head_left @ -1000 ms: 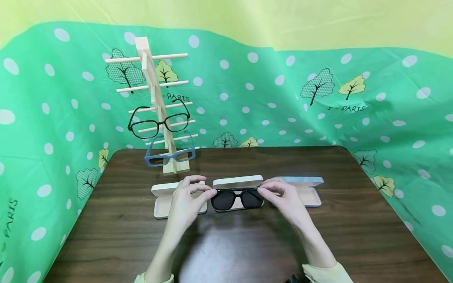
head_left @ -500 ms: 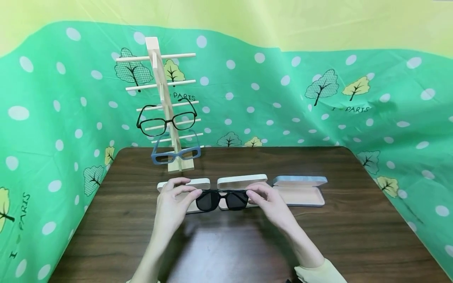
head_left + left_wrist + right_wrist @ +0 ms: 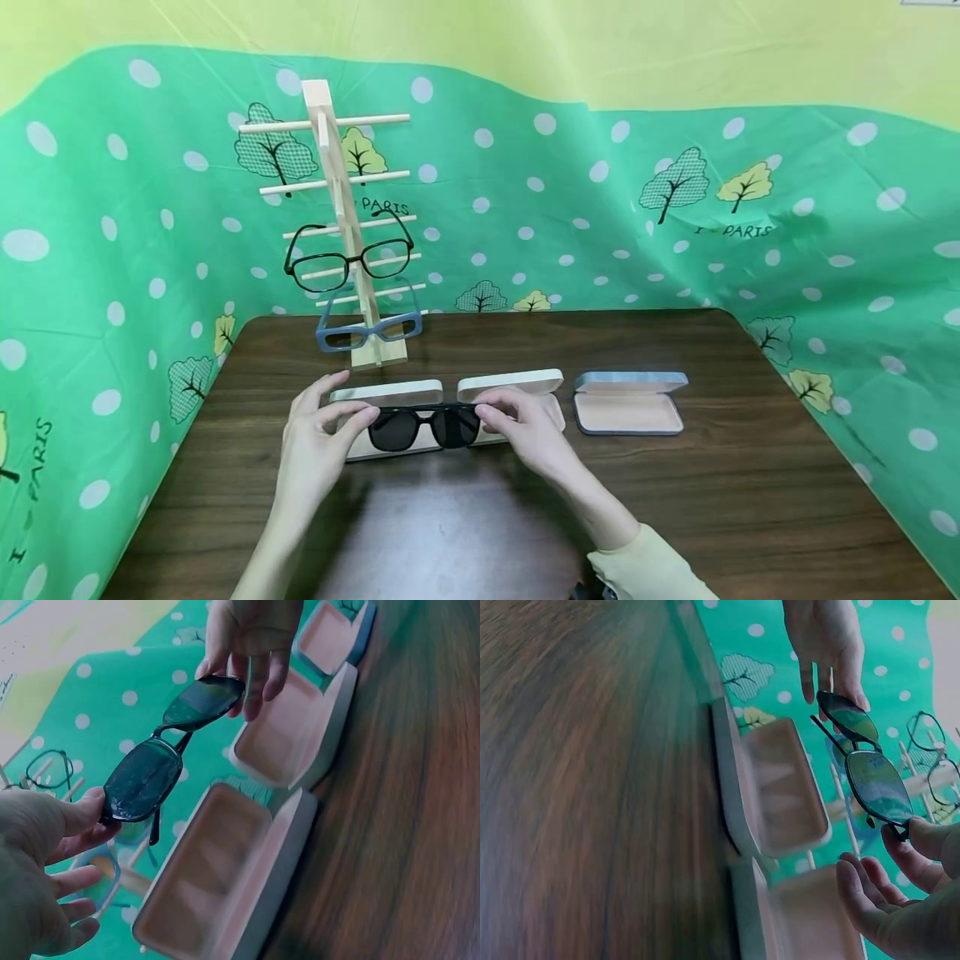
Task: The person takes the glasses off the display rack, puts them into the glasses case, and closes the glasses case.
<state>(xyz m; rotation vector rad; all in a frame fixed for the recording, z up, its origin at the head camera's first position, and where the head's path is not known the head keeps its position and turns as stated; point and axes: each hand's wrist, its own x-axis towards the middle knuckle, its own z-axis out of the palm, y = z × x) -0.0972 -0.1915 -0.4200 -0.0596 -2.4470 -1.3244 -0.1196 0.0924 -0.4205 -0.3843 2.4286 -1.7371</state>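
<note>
Black sunglasses (image 3: pixel 424 427) with dark lenses are held level between both hands, over the left glasses case (image 3: pixel 386 392) in the head view. My left hand (image 3: pixel 318 437) pinches their left outer corner between thumb and finger, the other fingers spread. At the opposite corner my right hand (image 3: pixel 528 429) pinches the frame the same way. Both wrist views show the sunglasses raised above the open cases, lenses (image 3: pixel 144 780) facing the camera. Part of the left case and the middle case (image 3: pixel 510 383) is hidden behind the sunglasses and the right hand.
A blue glasses case (image 3: pixel 630 404) lies open at the right. Behind the cases stands a wooden display rack (image 3: pixel 341 200) with thin pegs. It bears black-rimmed glasses (image 3: pixel 348 262) and, lower, blue-framed glasses (image 3: pixel 369 332). A patterned green cloth (image 3: pixel 525 183) hangs behind the brown table (image 3: pixel 735 483).
Both hands have carried the sunglasses leftward, from in front of the middle case to in front of the left one. The cases and the rack stay put; the head view shifts slightly.
</note>
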